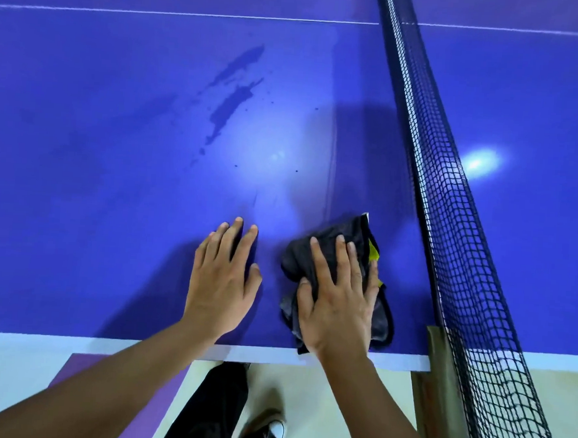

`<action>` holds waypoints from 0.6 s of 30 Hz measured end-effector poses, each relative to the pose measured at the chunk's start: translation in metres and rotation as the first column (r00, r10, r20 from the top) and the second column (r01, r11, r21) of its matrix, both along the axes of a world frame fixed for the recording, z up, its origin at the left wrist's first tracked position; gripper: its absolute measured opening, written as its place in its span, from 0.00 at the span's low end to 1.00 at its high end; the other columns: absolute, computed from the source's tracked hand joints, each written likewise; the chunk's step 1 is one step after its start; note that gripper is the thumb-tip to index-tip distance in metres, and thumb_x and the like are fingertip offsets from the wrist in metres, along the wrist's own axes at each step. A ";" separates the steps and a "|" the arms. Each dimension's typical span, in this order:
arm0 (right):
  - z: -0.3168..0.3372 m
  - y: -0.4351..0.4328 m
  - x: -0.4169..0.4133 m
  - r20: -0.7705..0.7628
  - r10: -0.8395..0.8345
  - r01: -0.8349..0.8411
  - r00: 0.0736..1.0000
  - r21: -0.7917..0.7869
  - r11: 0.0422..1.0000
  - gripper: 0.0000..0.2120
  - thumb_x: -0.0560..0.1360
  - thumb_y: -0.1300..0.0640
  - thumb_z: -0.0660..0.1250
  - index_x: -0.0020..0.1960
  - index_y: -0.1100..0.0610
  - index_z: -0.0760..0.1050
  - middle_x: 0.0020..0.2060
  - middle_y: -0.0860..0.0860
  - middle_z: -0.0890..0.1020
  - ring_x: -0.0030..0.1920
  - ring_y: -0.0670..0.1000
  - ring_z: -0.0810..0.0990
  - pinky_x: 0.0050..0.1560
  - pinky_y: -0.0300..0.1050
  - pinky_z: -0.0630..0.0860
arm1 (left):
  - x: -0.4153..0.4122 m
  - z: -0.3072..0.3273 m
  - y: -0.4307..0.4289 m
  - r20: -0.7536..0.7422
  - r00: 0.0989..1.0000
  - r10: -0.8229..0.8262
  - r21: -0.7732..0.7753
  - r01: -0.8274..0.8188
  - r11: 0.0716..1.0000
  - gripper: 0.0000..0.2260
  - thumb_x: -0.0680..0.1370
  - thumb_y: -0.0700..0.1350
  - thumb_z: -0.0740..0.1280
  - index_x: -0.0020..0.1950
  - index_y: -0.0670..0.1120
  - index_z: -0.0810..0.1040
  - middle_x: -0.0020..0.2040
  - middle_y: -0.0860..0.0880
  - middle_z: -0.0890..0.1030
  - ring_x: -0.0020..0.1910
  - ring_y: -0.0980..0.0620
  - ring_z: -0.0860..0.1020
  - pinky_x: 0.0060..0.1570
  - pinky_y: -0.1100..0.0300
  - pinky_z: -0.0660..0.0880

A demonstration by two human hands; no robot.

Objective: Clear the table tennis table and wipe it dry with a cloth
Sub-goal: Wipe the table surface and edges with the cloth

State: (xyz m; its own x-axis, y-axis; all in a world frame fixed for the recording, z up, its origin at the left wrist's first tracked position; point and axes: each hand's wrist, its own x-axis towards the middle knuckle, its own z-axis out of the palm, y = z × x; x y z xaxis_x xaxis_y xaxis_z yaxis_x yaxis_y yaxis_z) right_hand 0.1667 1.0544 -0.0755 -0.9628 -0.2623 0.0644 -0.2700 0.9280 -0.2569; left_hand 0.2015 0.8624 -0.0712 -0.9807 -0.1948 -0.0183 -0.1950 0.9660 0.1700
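The blue table tennis table point(120, 181) fills the view, with its white side edge near me. A dark grey cloth point(338, 242) with a yellow patch lies crumpled on it close to the edge and the net. My right hand point(338, 299) lies flat on top of the cloth, fingers spread and straight, pressing it down. My left hand point(221, 279) rests flat on the bare blue surface just left of the cloth, fingers straight. Dark wet streaks point(232, 93) and small drops sit on the table farther from me, ahead of the left hand.
The black net point(451, 201) runs from the top middle to the lower right, held by a post point(437, 346) at the table edge beside the cloth. Below the edge are pale floor, a purple mat point(109, 373), and my dark trouser leg and shoe point(268, 431).
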 end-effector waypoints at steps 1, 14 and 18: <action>0.000 -0.004 -0.008 0.004 0.005 -0.005 1.000 0.010 1.000 0.30 0.80 0.43 0.54 0.81 0.44 0.59 0.81 0.53 0.60 0.82 0.53 0.55 0.80 0.63 0.44 | -0.004 0.002 -0.002 -0.020 1.000 0.003 0.015 -0.003 1.000 0.24 0.80 0.52 0.55 0.74 0.45 0.71 0.75 0.43 0.70 0.72 0.39 0.69 0.70 0.43 0.66; -0.006 -0.069 -0.173 -0.021 -0.015 0.017 1.000 0.061 0.998 0.30 0.80 0.43 0.48 0.82 0.44 0.57 0.82 0.52 0.57 0.82 0.50 0.53 0.80 0.61 0.43 | -0.245 -0.001 -0.070 -0.149 0.973 -0.179 -0.009 0.179 0.984 0.27 0.81 0.50 0.52 0.78 0.40 0.67 0.78 0.38 0.66 0.75 0.36 0.66 0.73 0.42 0.65; -0.004 -0.092 -0.247 -0.005 -0.031 0.031 1.000 0.055 0.998 0.30 0.80 0.42 0.47 0.82 0.42 0.56 0.82 0.52 0.56 0.82 0.49 0.53 0.80 0.60 0.43 | -0.291 -0.008 -0.081 -0.092 0.981 -0.173 -0.041 0.170 0.985 0.26 0.81 0.48 0.51 0.78 0.40 0.65 0.77 0.39 0.67 0.76 0.37 0.65 0.77 0.44 0.59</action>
